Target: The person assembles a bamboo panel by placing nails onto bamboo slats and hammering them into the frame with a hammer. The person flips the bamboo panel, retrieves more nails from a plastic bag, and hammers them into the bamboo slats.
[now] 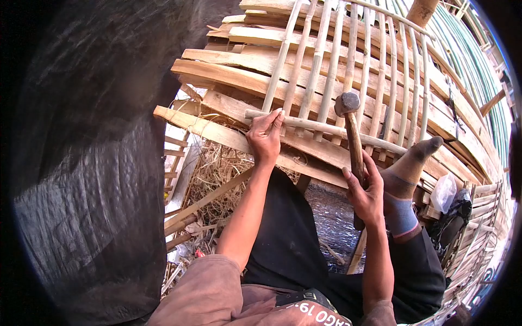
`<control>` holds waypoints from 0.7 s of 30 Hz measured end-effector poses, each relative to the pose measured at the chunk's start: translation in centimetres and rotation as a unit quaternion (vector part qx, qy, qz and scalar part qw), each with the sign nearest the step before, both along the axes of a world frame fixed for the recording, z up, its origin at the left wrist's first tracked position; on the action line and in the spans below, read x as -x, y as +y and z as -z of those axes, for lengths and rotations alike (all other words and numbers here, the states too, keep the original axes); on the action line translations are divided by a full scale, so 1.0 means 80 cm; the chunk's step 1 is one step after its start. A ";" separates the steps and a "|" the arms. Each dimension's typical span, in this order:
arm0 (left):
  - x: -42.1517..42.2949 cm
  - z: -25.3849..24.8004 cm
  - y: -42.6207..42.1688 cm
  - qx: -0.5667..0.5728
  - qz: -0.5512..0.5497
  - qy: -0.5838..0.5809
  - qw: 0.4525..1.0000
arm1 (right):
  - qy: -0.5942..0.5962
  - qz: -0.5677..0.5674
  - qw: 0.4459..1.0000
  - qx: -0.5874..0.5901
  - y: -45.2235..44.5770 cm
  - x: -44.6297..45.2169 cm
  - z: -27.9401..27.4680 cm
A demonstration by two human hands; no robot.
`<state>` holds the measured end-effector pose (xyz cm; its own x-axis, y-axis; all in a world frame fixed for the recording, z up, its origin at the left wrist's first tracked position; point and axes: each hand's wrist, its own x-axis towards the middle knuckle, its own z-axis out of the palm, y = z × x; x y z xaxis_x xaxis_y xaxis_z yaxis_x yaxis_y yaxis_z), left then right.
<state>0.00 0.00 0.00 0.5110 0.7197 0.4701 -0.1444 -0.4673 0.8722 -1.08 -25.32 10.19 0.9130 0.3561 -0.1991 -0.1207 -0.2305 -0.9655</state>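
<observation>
A round wooden rail (326, 127) runs crosswise in front of me, with several thin round slats (310, 81) reaching away from it like a rack. Near the rail's left end, my left hand (264, 138) is closed on it, thumb and fingers pinched where a slat meets the rail. Whether a small nail sits between those fingertips, I cannot tell. My right hand (368, 190) grips the wooden handle of a hammer (355, 144). Its dark metal head points up and overlaps the rail and slats in view.
Rough split planks (234, 70) lie stacked under the rack. My socked foot (405, 171) rests by the rail's right end. Black sheeting (98, 190) hangs at left, above wood shavings (217, 168). A clear plastic bag (443, 193) lies at right.
</observation>
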 end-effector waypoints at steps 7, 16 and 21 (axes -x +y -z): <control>-0.002 -0.002 0.008 -0.035 0.005 0.003 0.999 | -0.071 0.006 0.997 -0.041 -0.005 0.001 0.015; 0.003 -0.001 0.000 -0.039 -0.009 0.005 0.999 | -0.025 0.019 0.999 -0.041 -0.010 0.008 0.005; 0.004 -0.004 0.004 -0.031 -0.014 0.005 0.999 | -0.015 0.014 0.999 -0.045 -0.013 0.011 0.006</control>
<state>-0.29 0.28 0.34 0.4964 0.7030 0.5092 -0.1221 -0.5243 0.8428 -1.93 -26.36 9.74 0.9279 0.3452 -0.1408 -0.0976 -0.1397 -0.9854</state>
